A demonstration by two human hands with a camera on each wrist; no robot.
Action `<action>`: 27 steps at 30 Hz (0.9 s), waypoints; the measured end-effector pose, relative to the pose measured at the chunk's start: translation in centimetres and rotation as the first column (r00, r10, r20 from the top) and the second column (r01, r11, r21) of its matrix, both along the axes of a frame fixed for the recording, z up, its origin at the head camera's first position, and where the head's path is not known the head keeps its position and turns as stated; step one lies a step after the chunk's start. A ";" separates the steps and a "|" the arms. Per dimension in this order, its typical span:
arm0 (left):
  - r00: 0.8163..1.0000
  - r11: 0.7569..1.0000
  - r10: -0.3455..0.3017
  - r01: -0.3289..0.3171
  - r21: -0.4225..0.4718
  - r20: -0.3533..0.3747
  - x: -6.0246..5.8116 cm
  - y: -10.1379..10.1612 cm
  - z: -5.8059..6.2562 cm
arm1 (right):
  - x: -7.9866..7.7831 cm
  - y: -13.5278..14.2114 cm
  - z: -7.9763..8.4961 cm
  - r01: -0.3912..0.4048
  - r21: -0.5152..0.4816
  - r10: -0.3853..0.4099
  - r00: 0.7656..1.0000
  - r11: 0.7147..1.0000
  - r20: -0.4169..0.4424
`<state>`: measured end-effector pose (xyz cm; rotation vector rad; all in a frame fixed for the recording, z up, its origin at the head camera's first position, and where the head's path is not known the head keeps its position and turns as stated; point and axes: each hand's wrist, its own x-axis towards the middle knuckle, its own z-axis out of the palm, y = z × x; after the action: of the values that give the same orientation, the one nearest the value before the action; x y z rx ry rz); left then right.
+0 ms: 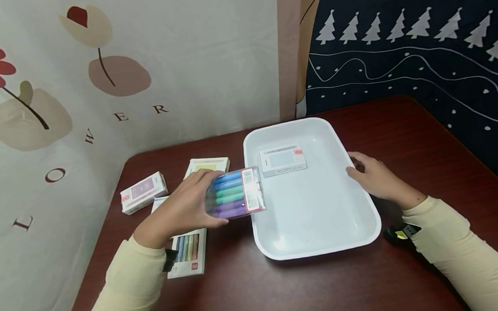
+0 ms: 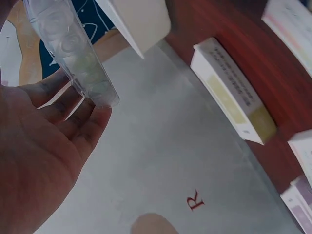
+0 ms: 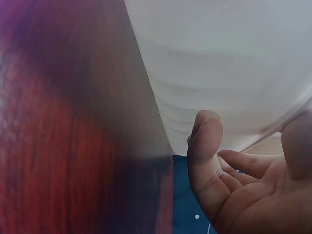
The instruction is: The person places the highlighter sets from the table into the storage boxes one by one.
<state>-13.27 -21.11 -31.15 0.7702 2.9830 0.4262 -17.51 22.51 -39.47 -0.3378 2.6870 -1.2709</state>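
Observation:
My left hand (image 1: 188, 203) grips a clear pack of thick markers (image 1: 232, 194) in blue, green and purple, with a barcode label on its right end. The pack is held over the left rim of a white plastic tray (image 1: 315, 217). In the left wrist view, the fingers (image 2: 90, 131) curl along the edge of the clear pack (image 2: 73, 51). A white box (image 1: 283, 160) with a red sticker lies inside the tray, toward the back. My right hand (image 1: 374, 177) holds the tray's right rim, its curled fingers against the outer wall (image 3: 204, 73) in the right wrist view.
Left of the tray lie a white box with a purple panel (image 1: 143, 193), a box with a yellow panel (image 1: 207, 165) and a flat box of coloured sticks (image 1: 188, 252). Another box is partly hidden behind my left arm. Printed cloths (image 1: 210, 59) hang behind the table.

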 end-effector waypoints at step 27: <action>0.990 0.991 -0.132 0.134 -0.028 0.051 -4.9 8.5 -0.2 | 0.1 -0.1 0.0 0.000 -0.013 0.000 1.000 1.000 -0.003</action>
<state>-18.21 -12.59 -31.36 0.9345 2.8642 0.3855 -17.45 22.42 -39.45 -0.3423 2.6828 -1.2889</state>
